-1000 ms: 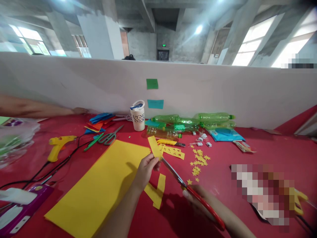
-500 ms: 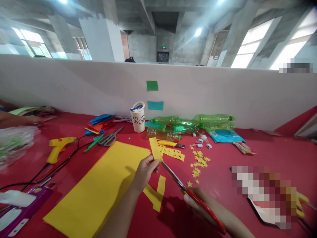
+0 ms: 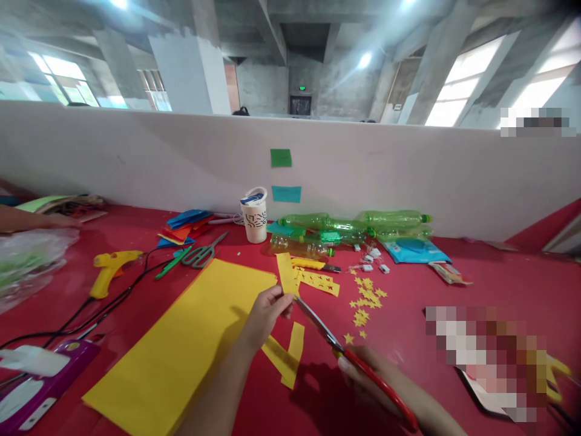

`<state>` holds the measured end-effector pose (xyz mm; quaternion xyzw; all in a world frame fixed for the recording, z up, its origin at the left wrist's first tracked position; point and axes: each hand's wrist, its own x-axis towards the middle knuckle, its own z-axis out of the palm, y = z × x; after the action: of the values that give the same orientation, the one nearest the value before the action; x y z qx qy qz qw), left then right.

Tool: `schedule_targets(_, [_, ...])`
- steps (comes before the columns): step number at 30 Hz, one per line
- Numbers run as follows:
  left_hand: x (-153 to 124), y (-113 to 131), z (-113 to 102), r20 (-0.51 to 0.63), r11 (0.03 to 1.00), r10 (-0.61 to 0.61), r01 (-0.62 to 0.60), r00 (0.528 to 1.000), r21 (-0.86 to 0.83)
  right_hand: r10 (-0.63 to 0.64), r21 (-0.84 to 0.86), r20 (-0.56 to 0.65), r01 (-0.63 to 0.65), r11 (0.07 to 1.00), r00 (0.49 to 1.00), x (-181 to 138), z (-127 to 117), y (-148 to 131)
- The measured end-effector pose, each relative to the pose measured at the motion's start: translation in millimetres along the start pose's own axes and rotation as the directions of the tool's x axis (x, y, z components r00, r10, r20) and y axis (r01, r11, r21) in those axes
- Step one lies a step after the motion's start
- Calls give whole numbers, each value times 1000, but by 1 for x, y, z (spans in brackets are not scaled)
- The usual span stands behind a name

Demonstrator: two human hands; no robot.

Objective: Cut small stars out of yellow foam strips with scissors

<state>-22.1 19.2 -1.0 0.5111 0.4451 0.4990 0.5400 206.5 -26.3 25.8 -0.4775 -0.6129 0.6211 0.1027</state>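
My left hand (image 3: 269,310) pinches a yellow paper strip (image 3: 285,271) above the table. In my right hand (image 3: 363,369) is a pair of red-handled scissors (image 3: 379,380), its blade tips touching the lower edge of the strip by my left fingertips. Beneath my left hand lie more yellow paper strips (image 3: 295,354). Small yellow paper stars (image 3: 367,297) are scattered beyond the scissors, and a strip with star-shaped holes (image 3: 321,282) lies behind the blades. To the left of my left arm rests a large yellow paper sheet (image 3: 181,339).
Green plastic bottles (image 3: 354,224) and a white cup (image 3: 254,218) stand or lie along the white partition (image 3: 181,157). A yellow glue gun (image 3: 111,269), grey-green scissors (image 3: 202,253) and a purple power strip (image 3: 59,375) are on the left. Another person's hand (image 3: 59,221) reaches in at far left.
The whole view has shifted slightly. Both hands keep almost the same position, with the scissor tips still at the yellow strip.
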Motion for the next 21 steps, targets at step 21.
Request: schedule_targets(21, [-1,5,1,-15,1000,-22,22,1000,19,-39,-7,-13,39,999,999,4,-1,3])
